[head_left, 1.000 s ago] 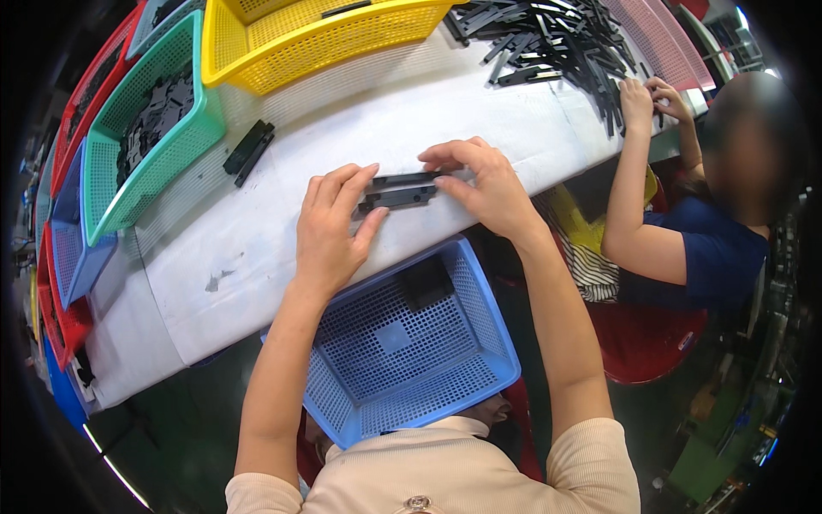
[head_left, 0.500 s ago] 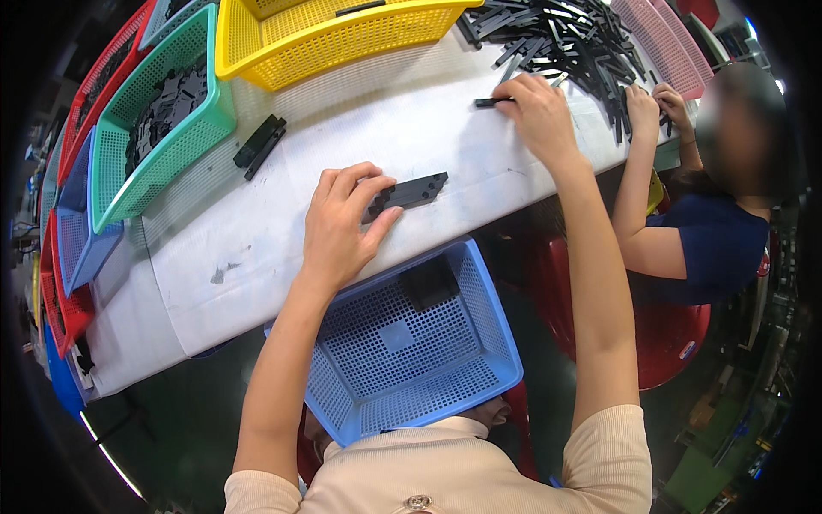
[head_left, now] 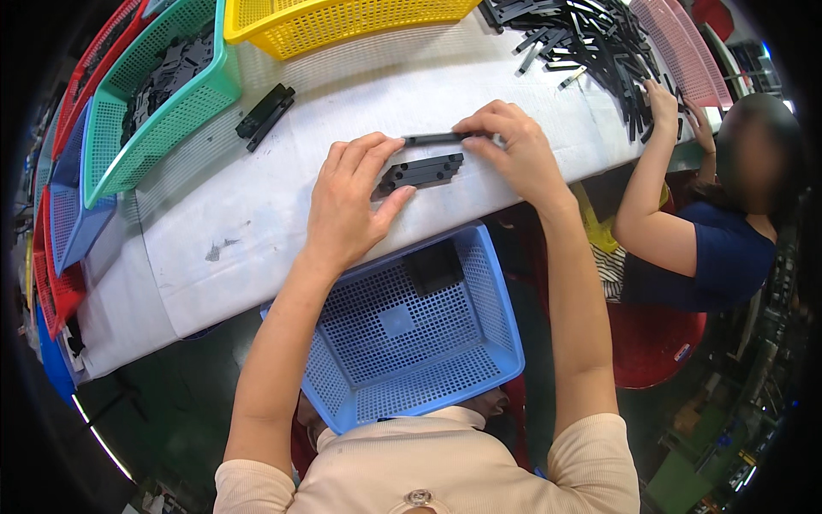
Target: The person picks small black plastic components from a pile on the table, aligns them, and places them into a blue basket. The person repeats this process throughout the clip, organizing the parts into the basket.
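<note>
Hands (head_left: 521, 156) closer together, black strip (head_left: 434, 139) partly behind fingers (head_left: 495, 122).

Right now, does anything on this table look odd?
Yes: the white table cover has a dark, ragged mark left of the left hand. It breaks the pale surface; stain or tear, I cannot tell.

The left forearm (head_left: 287, 343) slanted up and to the right, ending in the left hand (head_left: 347, 197), whose fingers (head_left: 364, 152) curved forward and rightward while the left thumb (head_left: 394, 207) stood well apart from them. The right forearm (head_left: 580, 300) rose with a slight lean leftward, and from the right wrist (head_left: 552, 201) the right hand (head_left: 462, 138) angled left, thumb and index finger drawn together in a pinch. The two hands faced each other, apart.
</note>
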### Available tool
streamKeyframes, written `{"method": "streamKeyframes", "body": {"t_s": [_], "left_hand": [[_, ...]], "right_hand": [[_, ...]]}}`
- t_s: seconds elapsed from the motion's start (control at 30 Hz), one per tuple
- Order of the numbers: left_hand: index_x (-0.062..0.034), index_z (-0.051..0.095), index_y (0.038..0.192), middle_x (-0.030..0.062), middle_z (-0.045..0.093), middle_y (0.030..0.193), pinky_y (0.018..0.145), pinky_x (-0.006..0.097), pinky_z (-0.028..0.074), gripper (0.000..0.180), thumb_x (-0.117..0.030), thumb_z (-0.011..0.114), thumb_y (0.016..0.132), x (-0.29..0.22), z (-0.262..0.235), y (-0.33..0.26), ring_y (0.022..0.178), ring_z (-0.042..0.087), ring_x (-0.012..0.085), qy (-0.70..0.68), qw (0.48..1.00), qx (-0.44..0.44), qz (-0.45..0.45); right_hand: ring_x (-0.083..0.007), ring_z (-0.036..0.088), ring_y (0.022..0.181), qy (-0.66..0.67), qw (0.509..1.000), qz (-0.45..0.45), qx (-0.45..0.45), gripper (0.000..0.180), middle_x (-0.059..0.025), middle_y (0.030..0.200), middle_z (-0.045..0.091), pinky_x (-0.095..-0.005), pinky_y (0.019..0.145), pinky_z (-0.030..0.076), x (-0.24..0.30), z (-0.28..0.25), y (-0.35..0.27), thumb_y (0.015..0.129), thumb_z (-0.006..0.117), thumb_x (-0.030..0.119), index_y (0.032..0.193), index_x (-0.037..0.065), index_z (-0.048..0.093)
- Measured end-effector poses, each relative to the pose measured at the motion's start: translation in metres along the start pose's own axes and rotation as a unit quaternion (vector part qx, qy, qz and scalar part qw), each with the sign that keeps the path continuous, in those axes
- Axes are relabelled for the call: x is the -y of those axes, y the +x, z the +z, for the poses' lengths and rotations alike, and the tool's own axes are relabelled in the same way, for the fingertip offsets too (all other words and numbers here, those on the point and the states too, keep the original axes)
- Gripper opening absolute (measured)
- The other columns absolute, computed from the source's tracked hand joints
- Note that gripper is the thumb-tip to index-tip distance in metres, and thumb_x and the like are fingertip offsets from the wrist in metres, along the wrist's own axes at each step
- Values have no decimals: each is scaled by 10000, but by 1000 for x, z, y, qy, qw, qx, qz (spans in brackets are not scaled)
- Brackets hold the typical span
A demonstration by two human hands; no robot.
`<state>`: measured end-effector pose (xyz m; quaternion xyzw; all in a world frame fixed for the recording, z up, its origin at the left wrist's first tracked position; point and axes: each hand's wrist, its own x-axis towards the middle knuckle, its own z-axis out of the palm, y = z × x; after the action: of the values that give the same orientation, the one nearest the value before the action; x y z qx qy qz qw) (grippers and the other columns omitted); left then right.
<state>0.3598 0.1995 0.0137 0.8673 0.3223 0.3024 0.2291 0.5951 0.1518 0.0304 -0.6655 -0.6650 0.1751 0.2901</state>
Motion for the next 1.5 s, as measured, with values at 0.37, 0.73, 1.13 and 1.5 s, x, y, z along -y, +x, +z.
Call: {"method": "streamKeyframes", "body": {"t_s": [0.37, 0.73, 1.13, 1.5], "left_hand": [[-69, 651, 1089, 78, 597, 1182, 896, 373, 466, 389, -168, 763, 730, -4, -4, 3, 1045, 524, 277, -3, 999, 40, -25], [-63, 649, 1089, 70, 611, 1161, 869, 363, 488, 399, -165, 773, 724, 0, -5, 0, 1024, 537, 266, -4, 1000, 24, -6], [-64, 649, 1092, 68, 611, 1163, 881, 361, 485, 395, -164, 769, 730, -1, -4, 1, 1038, 532, 261, 3, 1000, 28, -8], [-64, 651, 1087, 73, 611, 1159, 883, 364, 483, 396, -165, 773, 724, -3, -4, 1, 1035, 533, 269, -5, 1000, 25, -12]], "right_hand": [[-267, 652, 928, -165, 925, 225, -258, 366, -99, 1010, 662, -404, 798, 512, -62, -24, 63, 814, 728, 309, 1070, 63, 638], [-268, 604, 887, 11, 980, 108, -167, 212, -110, 961, 642, -382, 813, 487, -12, 8, 8, 790, 707, 122, 991, 54, 714], [-258, 590, 891, 47, 984, 115, -125, 153, -103, 919, 627, -366, 812, 484, 6, 13, -3, 780, 715, 78, 931, 57, 722], [-248, 608, 859, 39, 991, 59, -111, 134, -87, 896, 642, -348, 783, 493, 3, 15, 0, 806, 699, 100, 933, 70, 729]]}}
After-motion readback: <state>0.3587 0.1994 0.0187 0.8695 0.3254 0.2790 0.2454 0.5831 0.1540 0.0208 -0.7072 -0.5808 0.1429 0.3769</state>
